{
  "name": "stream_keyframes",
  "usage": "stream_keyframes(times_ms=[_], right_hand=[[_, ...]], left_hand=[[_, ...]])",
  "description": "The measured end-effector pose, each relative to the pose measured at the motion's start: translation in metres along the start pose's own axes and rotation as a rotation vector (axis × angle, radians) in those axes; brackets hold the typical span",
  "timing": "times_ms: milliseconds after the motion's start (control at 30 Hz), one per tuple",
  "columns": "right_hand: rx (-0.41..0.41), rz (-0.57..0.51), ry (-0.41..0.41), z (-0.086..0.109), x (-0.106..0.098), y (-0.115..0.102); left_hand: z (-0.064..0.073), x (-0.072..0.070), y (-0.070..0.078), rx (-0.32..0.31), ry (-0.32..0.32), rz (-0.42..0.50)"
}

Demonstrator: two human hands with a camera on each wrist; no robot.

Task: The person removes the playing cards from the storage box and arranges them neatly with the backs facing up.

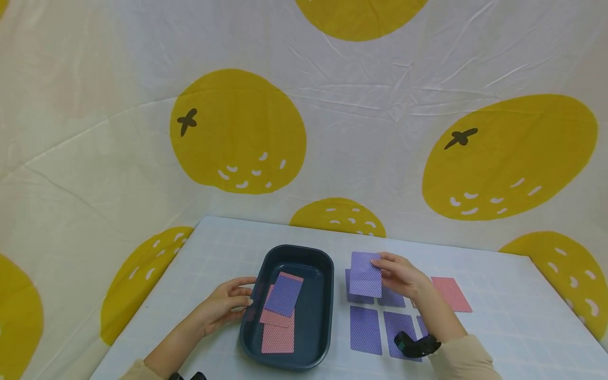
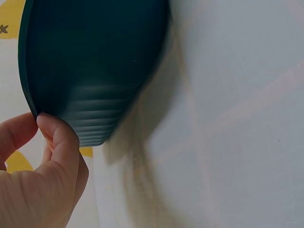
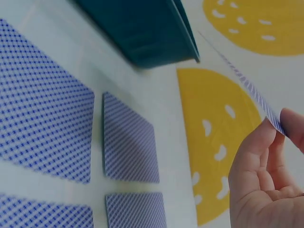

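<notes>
My right hand (image 1: 401,274) pinches a blue-backed playing card (image 1: 362,277) between thumb and fingers, raised over the cards on the table; the right wrist view catches this card nearly edge-on. With my left hand (image 1: 224,306) I grip the left rim of a dark teal tray (image 1: 317,316), thumb and fingers meeting at the rim in the left wrist view. Inside the tray, a blue-backed card (image 1: 286,296) overlaps red-backed cards (image 1: 277,340). Several blue-backed cards (image 1: 366,330) lie in rows to the right of the tray, partly hidden by my right arm.
A red-backed card (image 1: 452,294) lies on the table beyond my right forearm. The white table (image 1: 228,237) has faint grid lines. Behind it hangs a pale cloth (image 1: 356,142) printed with large yellow fruit.
</notes>
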State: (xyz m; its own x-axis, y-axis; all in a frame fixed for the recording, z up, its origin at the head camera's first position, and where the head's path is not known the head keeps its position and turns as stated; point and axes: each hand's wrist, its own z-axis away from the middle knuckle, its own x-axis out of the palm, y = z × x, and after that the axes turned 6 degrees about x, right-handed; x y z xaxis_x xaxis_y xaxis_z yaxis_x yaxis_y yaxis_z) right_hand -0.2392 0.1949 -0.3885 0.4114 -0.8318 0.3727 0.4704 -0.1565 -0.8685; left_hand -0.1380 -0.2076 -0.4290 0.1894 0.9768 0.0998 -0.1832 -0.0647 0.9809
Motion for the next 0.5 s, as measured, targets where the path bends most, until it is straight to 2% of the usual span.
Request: stream_keyframes(times_ms=[200, 500], right_hand=[[-0.01, 0.037, -0.021, 0.013, -0.022, 0.004], [-0.021, -0.046, -0.131, 0.033, -0.052, 0.004]], left_hand=[[0.002, 0.002, 0.004, 0.006, -0.01, 0.0], [0.002, 0.001, 0.005, 0.01, -0.019, 0.008]])
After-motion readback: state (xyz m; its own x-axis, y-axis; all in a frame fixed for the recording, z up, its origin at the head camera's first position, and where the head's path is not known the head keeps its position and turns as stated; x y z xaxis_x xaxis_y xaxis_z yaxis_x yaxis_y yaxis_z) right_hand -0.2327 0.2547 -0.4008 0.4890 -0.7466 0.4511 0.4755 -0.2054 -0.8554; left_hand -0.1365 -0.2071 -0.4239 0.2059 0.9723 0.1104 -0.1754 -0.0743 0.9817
